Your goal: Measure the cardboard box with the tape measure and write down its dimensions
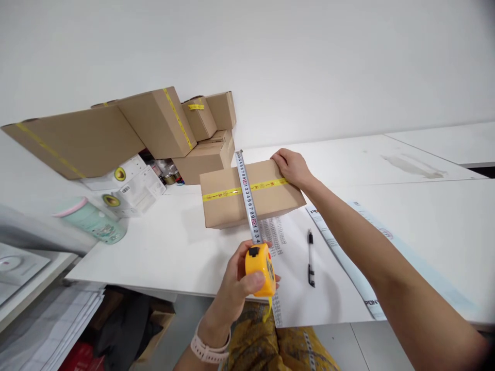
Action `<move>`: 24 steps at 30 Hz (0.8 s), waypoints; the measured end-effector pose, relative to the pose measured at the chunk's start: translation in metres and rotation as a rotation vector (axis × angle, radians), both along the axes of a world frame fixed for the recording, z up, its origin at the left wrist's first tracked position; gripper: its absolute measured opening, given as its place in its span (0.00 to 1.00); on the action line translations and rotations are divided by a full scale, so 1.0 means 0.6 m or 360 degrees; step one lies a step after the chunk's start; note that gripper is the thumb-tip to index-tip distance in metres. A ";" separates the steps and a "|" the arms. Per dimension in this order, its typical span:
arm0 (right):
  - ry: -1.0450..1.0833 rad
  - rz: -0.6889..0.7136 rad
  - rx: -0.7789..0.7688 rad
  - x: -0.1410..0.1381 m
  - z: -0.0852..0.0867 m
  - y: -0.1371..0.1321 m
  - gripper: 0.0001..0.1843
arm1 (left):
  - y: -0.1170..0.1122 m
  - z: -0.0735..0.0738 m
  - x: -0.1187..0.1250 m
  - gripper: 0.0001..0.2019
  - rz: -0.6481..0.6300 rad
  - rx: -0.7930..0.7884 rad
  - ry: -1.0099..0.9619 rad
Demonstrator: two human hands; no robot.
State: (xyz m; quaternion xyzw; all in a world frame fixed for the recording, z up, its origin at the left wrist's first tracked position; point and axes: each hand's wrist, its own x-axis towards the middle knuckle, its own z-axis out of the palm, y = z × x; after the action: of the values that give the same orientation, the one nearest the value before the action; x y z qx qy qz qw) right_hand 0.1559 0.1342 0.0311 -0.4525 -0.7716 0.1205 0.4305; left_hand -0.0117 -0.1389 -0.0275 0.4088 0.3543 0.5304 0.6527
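Observation:
My left hand (242, 283) is closed around a yellow tape measure (261, 270) near the table's front edge. Its metal blade (247, 198) runs away from me across the top of a small cardboard box (232, 206) sealed with yellow tape. My right hand (293, 167) rests on the far right corner of that box, fingers curled over its edge. A black pen (310, 257) lies on printed sheets (297, 278) to the right of the tape measure. A pale watch band sits on my left wrist.
A pile of larger cardboard boxes (154, 129) stands at the back left by the wall. White cartons (131, 193) and a mint-green bottle with a pink lid (91, 219) lie left of the small box. The white table (425, 221) extends right. Papers lie on a lower shelf at left.

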 end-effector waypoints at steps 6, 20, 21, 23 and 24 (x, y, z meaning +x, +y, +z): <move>-0.0446 -0.0228 0.0321 -0.013 0.001 -0.010 0.20 | -0.013 -0.027 0.036 0.31 -0.0018 -0.0113 -0.0117; -0.0977 0.0154 0.0554 -0.020 0.022 -0.014 0.29 | -0.016 -0.056 -0.008 0.30 -0.0112 -0.0092 -0.0152; -0.0991 0.0172 0.0575 -0.020 0.022 -0.011 0.29 | -0.015 -0.057 -0.017 0.29 -0.0119 -0.0093 -0.0156; -0.1015 0.0195 0.0618 -0.020 0.021 -0.006 0.28 | -0.014 -0.057 -0.029 0.30 -0.0120 -0.0110 -0.0152; -0.1028 0.0196 0.0633 -0.021 0.020 -0.004 0.29 | -0.013 -0.056 -0.031 0.30 -0.0117 -0.0115 -0.0149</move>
State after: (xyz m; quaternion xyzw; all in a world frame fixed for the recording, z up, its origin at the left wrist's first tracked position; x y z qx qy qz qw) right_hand 0.1436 0.1317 0.0430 -0.3276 -0.9016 -0.1546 0.2365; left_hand -0.0303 -0.1469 -0.0614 0.3725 0.3272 0.5113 0.7020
